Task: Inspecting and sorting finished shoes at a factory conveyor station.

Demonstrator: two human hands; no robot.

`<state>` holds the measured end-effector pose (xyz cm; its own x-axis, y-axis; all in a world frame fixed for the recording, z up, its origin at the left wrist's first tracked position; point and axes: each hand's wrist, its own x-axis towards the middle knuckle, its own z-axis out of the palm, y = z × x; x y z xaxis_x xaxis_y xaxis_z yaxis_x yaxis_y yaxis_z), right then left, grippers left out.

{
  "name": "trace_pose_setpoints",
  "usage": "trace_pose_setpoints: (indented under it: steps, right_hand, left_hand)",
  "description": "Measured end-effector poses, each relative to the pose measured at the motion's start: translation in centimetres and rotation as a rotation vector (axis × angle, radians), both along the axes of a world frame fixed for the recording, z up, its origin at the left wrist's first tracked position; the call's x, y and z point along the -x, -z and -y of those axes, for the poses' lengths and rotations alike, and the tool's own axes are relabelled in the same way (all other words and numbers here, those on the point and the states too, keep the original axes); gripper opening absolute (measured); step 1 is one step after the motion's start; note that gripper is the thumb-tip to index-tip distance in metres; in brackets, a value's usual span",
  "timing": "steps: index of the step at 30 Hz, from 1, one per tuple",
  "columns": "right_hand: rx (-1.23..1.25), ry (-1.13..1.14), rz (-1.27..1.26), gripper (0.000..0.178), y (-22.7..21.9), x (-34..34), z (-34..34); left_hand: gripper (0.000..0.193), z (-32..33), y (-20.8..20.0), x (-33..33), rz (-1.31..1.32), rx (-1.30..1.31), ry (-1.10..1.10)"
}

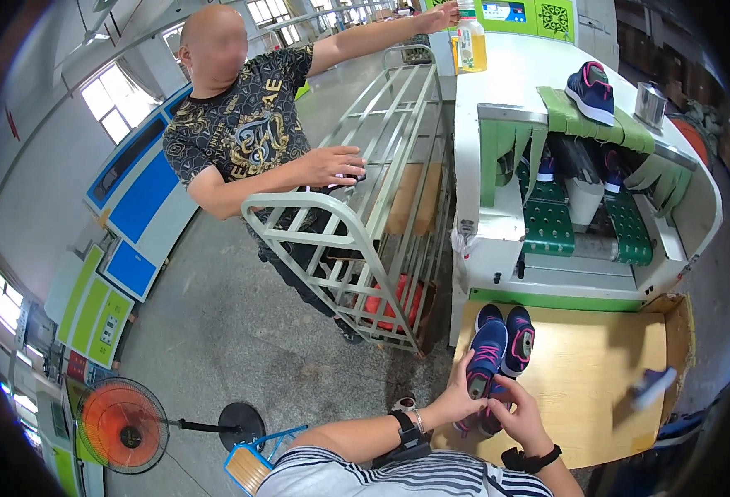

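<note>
navy shoe (489, 334) with pink laces (487, 354), over the bench (588, 356), left side. your left hand (456, 399) wraps its heel flank; right hand (524, 419) fingers half-curled by the heel, can't tell if gripping. likely light, soft upper, firmer sole: grip heel sides. another shoe (516, 320) alongside, conveyor machine (555, 286) beyond.

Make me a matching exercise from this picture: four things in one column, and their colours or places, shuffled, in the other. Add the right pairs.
Things
1. Fan
2. Bottle
3. Shoe in the left hand
4. Metal cup

Descriptions
A. Navy and pink
B. Silver, standing on the white machine
C. Orange-red, at the picture's lower left
D. See-through, yellowish in its lower part

Right pairs: 1-C, 2-D, 3-A, 4-B
</note>
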<state>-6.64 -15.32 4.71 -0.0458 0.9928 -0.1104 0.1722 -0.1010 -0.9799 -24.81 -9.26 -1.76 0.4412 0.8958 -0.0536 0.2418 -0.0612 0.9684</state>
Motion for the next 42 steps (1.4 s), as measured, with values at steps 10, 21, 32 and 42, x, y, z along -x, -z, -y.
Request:
trace_pose_setpoints:
  steps: [10, 21, 32, 42]
  right_hand:
    - [-0.007, -0.034, 0.001, 0.058, 0.0, -0.1, 0.9]
    - [-0.180, -0.081, 0.120, 0.042, 0.1, -1.6, 0.9]
    - [-0.032, 0.404, -0.018, 0.080, 8.3, -4.9, -8.8]
    - [-0.176, 0.767, -0.284, 0.063, 1.6, -14.5, -6.2]
  left_hand:
    - [0.120, 0.7, -0.2, -0.1, -0.033, -0.053, -0.038]
    - [0.120, 0.8, -1.2, -0.2, -0.080, -0.025, -0.032]
    - [0.111, -0.1, -3.6, -0.6, 0.069, 0.200, -0.007]
    - [0.096, -7.2, -17.1, -6.0, 0.465, 0.383, 0.165]
